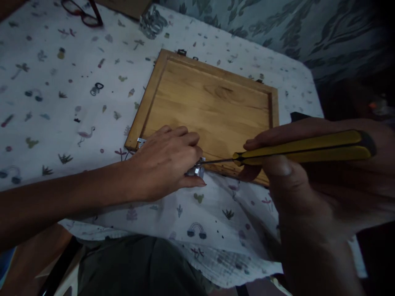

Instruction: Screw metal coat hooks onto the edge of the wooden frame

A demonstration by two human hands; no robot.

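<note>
A shallow wooden panel with a raised rim (216, 98), like a box lid, lies flat on the cloth-covered table. My left hand (169, 160) rests at its near edge, fingers curled and the thumb against a small silver metal hinge (199, 170). A yellow-and-black screwdriver (302, 149) is gripped in my right hand (311, 197). Its shaft runs left and the tip meets the hinge beside my left fingers. Part of the hinge and the exact tip contact are hidden. Another silver hinge (141, 142) sits at the panel's near left corner.
Dark metal clasps (182, 52) stick out along the panel's far edge. Red-framed glasses (84, 14) and a clear bag of metal parts (152, 21) lie at the back. The printed tablecloth (61, 102) hangs over the near edge above my lap.
</note>
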